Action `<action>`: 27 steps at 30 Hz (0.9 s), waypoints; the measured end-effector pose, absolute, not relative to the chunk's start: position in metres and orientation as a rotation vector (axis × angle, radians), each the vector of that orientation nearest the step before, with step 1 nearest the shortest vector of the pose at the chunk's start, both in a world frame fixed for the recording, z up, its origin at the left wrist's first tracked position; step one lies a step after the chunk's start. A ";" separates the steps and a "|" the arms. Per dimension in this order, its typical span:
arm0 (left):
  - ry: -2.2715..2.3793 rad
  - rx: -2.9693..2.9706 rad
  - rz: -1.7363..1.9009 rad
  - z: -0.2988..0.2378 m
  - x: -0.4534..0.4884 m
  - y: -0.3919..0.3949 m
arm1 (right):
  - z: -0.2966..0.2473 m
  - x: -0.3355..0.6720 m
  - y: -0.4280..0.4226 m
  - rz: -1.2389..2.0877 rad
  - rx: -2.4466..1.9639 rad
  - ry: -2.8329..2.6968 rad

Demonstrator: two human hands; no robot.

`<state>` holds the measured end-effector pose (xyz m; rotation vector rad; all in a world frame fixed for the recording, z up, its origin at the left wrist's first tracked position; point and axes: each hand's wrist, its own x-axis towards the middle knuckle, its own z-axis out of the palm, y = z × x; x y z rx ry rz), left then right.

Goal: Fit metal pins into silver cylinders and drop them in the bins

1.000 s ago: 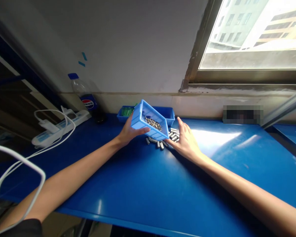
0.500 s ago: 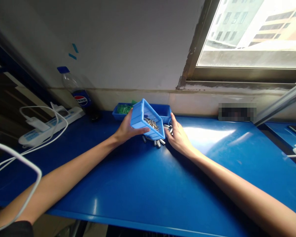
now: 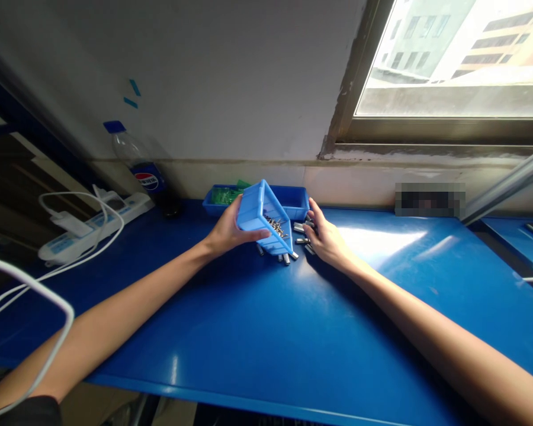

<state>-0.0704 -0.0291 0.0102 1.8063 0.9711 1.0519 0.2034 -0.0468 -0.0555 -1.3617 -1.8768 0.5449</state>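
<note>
My left hand (image 3: 231,229) grips a light blue plastic bin (image 3: 251,210) by its side and base. The bin is tilted to the right, its open side facing right, and small thin metal pieces (image 3: 275,227) lie inside. On the table below and to the right, several short silver cylinders (image 3: 301,241) are scattered, some partly hidden by the bin. Beside them is my right hand (image 3: 326,236), fingers apart, its fingertips close to the cylinders; I see nothing held in it.
Behind the held bin, a blue tray (image 3: 295,198) and green pieces (image 3: 224,195) in its left part stand against the wall. A cola bottle (image 3: 146,177), a white power strip (image 3: 93,228) and white cables (image 3: 31,284) are on the left. A window (image 3: 453,65) is at upper right.
My right hand has drawn slightly right, away from the bin, and more cylinders show between them. The bin has shifted a little right and down in my left hand.
</note>
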 end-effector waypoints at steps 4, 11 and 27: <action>0.974 1.851 1.045 0.020 -0.064 -0.028 | -0.049 0.200 -0.050 0.622 -1.398 -1.739; 0.967 1.868 0.919 0.034 -0.052 -0.029 | -0.045 0.198 -0.054 0.643 -1.363 -1.713; 1.058 2.074 0.792 0.046 -0.027 -0.024 | -0.042 0.184 -0.065 0.751 -1.335 -1.553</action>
